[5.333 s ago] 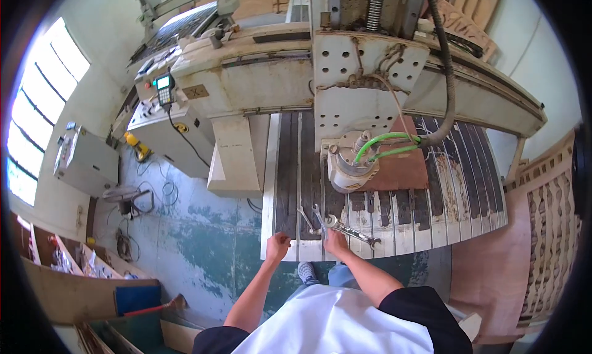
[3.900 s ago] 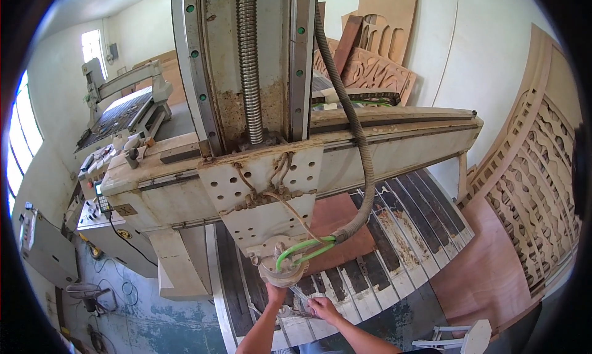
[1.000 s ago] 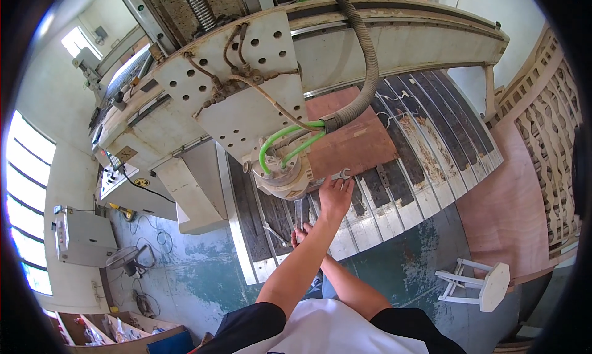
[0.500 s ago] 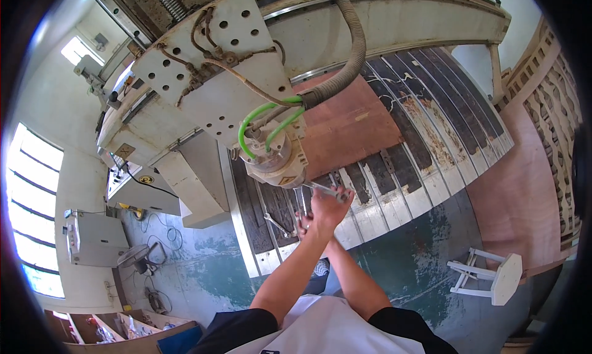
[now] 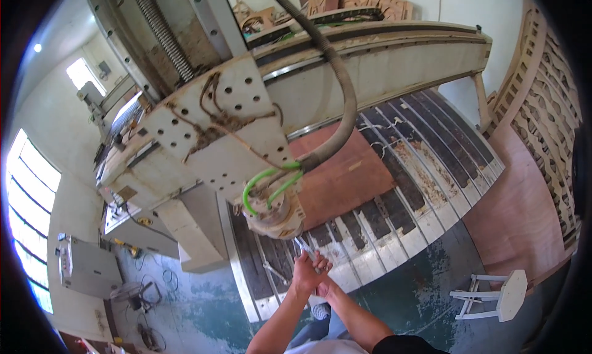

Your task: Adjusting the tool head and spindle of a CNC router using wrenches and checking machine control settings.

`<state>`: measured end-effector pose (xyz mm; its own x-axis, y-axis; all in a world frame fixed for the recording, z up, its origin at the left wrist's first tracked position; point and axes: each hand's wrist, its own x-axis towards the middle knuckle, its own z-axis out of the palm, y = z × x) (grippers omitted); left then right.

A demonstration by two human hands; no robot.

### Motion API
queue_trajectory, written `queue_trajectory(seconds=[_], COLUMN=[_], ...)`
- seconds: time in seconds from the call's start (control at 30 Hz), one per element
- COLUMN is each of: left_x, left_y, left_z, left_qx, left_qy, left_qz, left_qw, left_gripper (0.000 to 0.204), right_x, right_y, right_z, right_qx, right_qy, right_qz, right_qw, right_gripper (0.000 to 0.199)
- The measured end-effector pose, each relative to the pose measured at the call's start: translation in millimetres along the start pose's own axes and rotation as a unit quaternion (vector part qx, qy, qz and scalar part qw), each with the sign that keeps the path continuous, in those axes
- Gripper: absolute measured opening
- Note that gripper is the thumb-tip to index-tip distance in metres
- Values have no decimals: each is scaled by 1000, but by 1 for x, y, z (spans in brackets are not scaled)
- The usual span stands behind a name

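Left hand (image 5: 303,274) has met the right hand (image 5: 323,284), fingers (image 5: 321,263) seemingly gripping a wrench (image 5: 301,244) jutting past them.

Right of your hands (image 5: 304,272): white stool (image 5: 513,295) standing on the paint-worn floor (image 5: 407,301); beyond it, a wavy-cut wooden panel (image 5: 546,101). Well left of your hands: grey cabinet (image 5: 91,272), barred window (image 5: 31,206).

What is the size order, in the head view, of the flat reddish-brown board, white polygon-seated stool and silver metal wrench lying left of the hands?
1. Reddish-brown board
2. White stool
3. Silver wrench
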<state>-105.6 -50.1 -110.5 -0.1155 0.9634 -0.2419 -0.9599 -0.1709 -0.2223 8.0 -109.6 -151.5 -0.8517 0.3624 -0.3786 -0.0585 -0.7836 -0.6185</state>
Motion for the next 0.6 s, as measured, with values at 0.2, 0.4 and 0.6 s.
queue_trajectory(seconds=[0.2,0.4,0.6], left_x=[-4,-26,-33], left_y=[-15,12,35], left_z=[60,61,68], left_qx=[135,212,213], left_qy=[226,167,194], left_qz=[9,-80,-177], left_qw=[965,960,941], left_gripper=[58,49,57], right_x=[-54,-31,18], right_y=[101,123,-1], right_z=[-108,-129,-57], right_qx=[-18,-35,-46], right_qy=[-32,-69,-113], right_qz=[-32,-29,23], right_qw=[999,997,992], right_gripper=[14,16,21])
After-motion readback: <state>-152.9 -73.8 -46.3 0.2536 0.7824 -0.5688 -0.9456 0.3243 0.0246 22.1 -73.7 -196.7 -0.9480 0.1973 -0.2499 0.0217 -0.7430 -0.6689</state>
